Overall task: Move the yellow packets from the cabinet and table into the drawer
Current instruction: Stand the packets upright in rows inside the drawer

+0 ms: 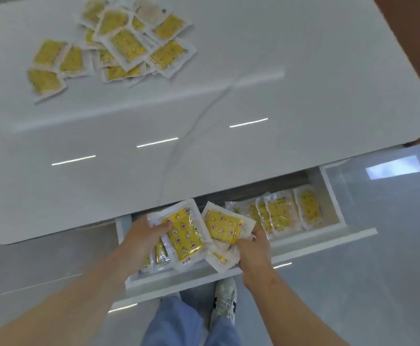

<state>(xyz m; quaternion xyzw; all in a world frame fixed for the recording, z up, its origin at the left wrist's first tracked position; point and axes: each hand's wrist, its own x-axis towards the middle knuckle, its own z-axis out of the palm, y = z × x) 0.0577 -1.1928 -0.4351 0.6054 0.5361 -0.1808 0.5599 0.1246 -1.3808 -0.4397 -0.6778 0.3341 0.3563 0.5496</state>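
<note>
I am wearing blue jeans [179, 320] and a pale sneaker [225, 303], standing on a glossy grey floor [353, 283] that is showing a bright window reflection [394, 167]

A glossy white rounded tabletop [278, 58] shows thin light streaks [157, 142], above a shiny grey floor [378, 270] reflecting bright rectangles [394, 168].

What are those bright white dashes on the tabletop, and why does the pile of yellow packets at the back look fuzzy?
Head view: the dashes look like overhead lights mirrored in the glossy table; the far pile is soft and smeared, while the packets in the left hand and right hand are sharper; the wide lens bows the table's edges.
</note>
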